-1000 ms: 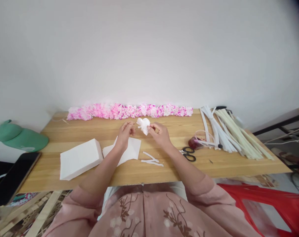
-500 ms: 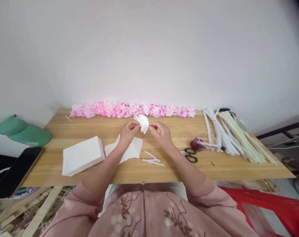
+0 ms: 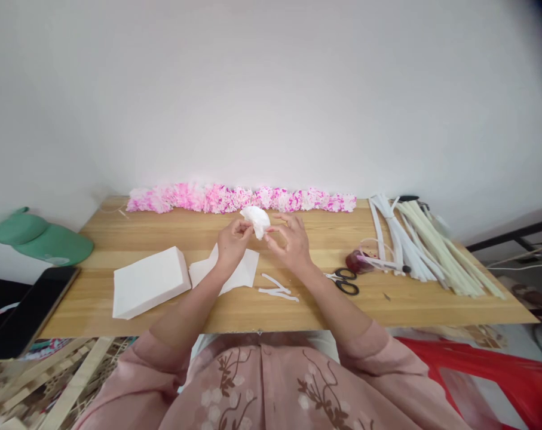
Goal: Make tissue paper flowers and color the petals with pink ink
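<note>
Our left hand (image 3: 233,242) pinches the paper puff (image 3: 256,218); our right hand (image 3: 292,242), spread loosely, meets its edge between them. We'd shape it lightly: it could tear.

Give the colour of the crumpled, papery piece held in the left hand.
The crumpled, papery piece is white, seen best in the head view.

A green cap (image 3: 44,236) lies near a black phone (image 3: 33,313) at far left.
</note>
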`<control>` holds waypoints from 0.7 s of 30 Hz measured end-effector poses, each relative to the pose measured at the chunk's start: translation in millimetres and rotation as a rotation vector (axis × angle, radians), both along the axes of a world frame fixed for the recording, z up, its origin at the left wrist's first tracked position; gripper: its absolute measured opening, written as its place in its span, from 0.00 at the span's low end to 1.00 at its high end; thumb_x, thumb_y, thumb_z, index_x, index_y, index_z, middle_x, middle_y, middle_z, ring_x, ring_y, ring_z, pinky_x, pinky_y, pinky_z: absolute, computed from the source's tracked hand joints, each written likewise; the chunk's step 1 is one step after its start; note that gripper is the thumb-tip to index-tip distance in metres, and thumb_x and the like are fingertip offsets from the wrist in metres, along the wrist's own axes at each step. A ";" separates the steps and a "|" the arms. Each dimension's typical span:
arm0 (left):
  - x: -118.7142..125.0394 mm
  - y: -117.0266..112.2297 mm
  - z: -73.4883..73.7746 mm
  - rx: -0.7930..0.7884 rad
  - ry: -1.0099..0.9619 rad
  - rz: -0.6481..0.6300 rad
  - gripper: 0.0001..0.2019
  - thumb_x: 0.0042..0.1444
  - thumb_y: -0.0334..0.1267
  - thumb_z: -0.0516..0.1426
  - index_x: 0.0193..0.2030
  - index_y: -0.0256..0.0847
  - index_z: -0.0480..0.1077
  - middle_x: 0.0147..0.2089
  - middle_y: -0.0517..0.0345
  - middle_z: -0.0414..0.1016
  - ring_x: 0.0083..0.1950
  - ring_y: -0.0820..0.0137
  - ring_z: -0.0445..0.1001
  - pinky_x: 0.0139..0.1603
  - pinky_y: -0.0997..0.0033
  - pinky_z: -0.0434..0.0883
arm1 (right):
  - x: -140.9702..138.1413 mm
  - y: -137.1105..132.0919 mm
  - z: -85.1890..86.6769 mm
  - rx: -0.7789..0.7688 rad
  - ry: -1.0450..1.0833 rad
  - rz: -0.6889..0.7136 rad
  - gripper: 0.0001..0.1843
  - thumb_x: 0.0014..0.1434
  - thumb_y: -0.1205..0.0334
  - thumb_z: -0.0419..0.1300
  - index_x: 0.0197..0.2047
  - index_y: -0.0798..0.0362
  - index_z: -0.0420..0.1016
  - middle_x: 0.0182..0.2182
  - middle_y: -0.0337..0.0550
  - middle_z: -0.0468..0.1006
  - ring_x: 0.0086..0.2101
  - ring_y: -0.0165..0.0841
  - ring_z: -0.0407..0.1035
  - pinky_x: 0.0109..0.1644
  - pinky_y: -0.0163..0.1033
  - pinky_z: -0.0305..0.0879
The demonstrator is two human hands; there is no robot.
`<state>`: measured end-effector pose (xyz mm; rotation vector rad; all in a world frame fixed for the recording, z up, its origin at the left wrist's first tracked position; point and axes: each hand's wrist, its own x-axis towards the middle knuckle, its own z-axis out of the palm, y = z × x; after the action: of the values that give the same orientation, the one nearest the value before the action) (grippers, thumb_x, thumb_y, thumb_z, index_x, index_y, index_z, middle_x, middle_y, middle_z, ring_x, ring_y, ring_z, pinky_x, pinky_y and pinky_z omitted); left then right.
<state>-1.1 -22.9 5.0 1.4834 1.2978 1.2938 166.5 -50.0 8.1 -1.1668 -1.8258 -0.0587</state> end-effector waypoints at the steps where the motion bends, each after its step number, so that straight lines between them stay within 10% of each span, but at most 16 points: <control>1: 0.2 -0.2 -0.3 0.003 0.002 -0.003 0.04 0.52 0.36 0.58 0.33 0.40 0.73 0.34 0.58 0.80 0.37 0.69 0.77 0.41 0.72 0.69 | 0.2 0.2 -0.4 -0.011 -0.005 -0.004 0.04 0.57 0.61 0.62 0.37 0.47 0.76 0.51 0.46 0.73 0.52 0.41 0.65 0.58 0.52 0.61; 12: 1.1 -0.1 0.3 -0.019 0.001 -0.018 0.04 0.51 0.37 0.59 0.33 0.40 0.73 0.35 0.58 0.80 0.37 0.70 0.76 0.39 0.72 0.69 | 2.1 1.9 -2.1 -0.090 0.051 0.008 0.05 0.57 0.64 0.59 0.36 0.48 0.77 0.50 0.47 0.74 0.51 0.42 0.66 0.55 0.52 0.64; 21: -2.4 6.1 2.9 -0.166 -0.371 -0.181 0.08 0.47 0.39 0.62 0.31 0.37 0.70 0.26 0.59 0.76 0.27 0.74 0.73 0.36 0.71 0.69 | 5.0 3.5 -1.3 -0.131 0.150 0.015 0.02 0.56 0.64 0.60 0.34 0.49 0.74 0.49 0.47 0.75 0.51 0.40 0.68 0.55 0.51 0.65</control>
<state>-3.5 -16.8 7.9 1.1507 0.9798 1.2386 171.5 -46.5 6.8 -1.2144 -1.7258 0.1550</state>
